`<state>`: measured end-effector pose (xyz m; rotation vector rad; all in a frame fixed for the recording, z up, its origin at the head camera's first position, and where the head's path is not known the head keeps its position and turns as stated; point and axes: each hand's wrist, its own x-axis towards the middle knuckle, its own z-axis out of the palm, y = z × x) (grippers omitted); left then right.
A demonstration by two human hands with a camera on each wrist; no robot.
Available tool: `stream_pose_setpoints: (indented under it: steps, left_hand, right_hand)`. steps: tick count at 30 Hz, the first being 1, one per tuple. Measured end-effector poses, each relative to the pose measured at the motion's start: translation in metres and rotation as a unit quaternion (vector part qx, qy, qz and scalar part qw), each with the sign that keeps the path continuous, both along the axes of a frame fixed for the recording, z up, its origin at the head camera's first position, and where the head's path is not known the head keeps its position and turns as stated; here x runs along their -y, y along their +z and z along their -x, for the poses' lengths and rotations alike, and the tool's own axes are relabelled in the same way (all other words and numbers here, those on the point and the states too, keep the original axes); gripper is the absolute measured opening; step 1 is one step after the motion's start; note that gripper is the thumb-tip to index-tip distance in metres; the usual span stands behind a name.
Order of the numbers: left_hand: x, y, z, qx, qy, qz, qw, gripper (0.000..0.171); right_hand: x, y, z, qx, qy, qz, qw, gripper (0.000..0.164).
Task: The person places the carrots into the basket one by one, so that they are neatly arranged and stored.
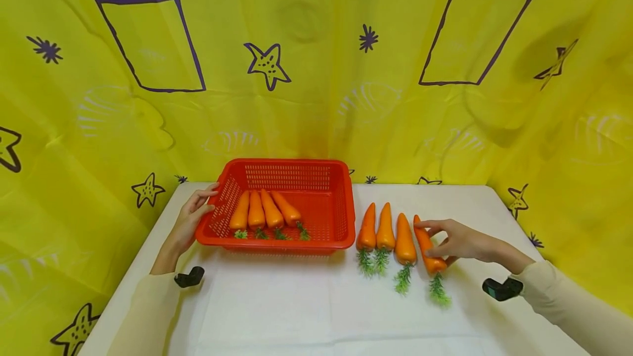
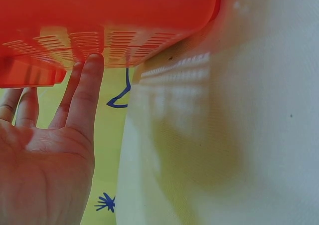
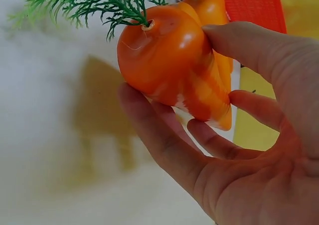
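Note:
My right hand [image 1: 452, 240] holds the rightmost orange carrot [image 1: 426, 246], thumb on one side and fingers on the other. In the right wrist view, the thick end of this carrot [image 3: 159, 55] faces the camera, and its feathery green top [image 3: 94, 5] points away to the left. Beside it, three more carrots [image 1: 405, 240] lie in a row on the white table, tips toward the back. At the red plastic basket [image 1: 277, 243], my left hand [image 1: 185, 224] touches the left side; its fingers reach nearly straight to the slotted wall [image 2: 124, 40]. Several carrots [image 1: 257, 210] lie side by side in the basket's left half.
The white table [image 1: 277, 301] ends against a yellow curtain [image 1: 316, 103] with purple drawings, which hangs behind and on both sides. A dark device [image 1: 190, 277] sits at the left wrist and another [image 1: 501, 289] at the right wrist.

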<state>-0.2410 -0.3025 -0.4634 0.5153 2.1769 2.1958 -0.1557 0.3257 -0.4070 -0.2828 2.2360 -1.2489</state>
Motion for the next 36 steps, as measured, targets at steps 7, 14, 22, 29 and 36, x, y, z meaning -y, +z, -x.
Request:
stream_pose_setpoints:
  steps: [7, 14, 22, 29, 36]
  left_hand:
    - [-0.001, 0.003, -0.001, -0.002, -0.004, 0.0, 1.0, 0.034]
    - [0.0, 0.001, -0.001, -0.001, -0.004, -0.001, 1.0, 0.033]
    - [0.0, 0.001, -0.001, -0.002, 0.001, 0.001, 1.0, 0.033]
    - [0.0, 0.001, -0.001, 0.003, 0.0, -0.003, 1.0, 0.032]
    - [0.0, 0.001, -0.001, 0.003, 0.001, -0.002, 1.0, 0.032]
  right_hand:
    - [-0.006, 0.014, 0.001, -0.021, 0.02, 0.003, 1.0, 0.081]
    - [-0.011, 0.025, 0.004, -0.043, 0.035, 0.002, 0.998, 0.081]
    - [-0.01, 0.03, 0.005, -0.041, 0.03, 0.001, 0.999, 0.082]
    - [-0.007, 0.032, 0.003, -0.04, 0.029, 0.011, 0.999, 0.083]
    - [-0.009, 0.036, 0.005, -0.051, 0.037, 0.001, 0.998, 0.08]
